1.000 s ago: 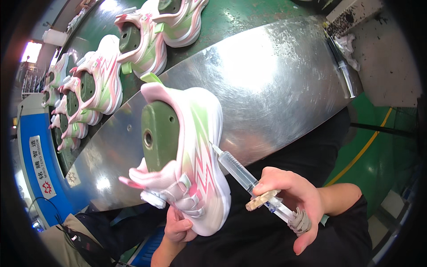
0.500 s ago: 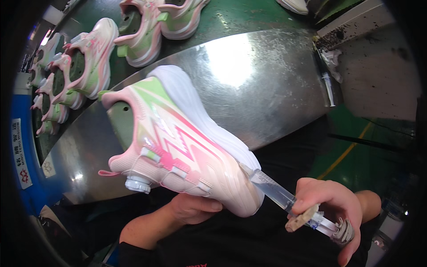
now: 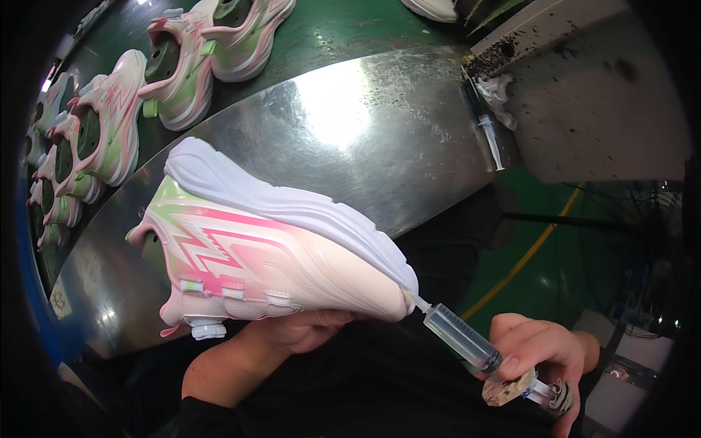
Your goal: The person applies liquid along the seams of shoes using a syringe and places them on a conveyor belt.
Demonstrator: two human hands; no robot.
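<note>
My left hand (image 3: 307, 330) holds a pink, white and green sneaker (image 3: 270, 248) from underneath, tipped on its side with the white sole facing away and the toe pointing right. My right hand (image 3: 537, 358) grips a clear plastic syringe (image 3: 467, 343) at the lower right. The syringe's needle tip touches the seam at the toe, where sole meets upper. A round white dial sits on the shoe's lower edge near my left wrist.
A shiny metal table (image 3: 365, 124) lies beyond the shoe. A green conveyor belt (image 3: 328, 29) behind it carries several matching sneakers (image 3: 182, 73) in a row toward the left. A second syringe (image 3: 488, 131) lies at the table's right edge, beside a dirty grey block (image 3: 599, 95).
The sneaker has been turned from heel-up to lying on its side, sole away. The syringe tip now meets the toe seam, and my right hand has shifted lower right.
</note>
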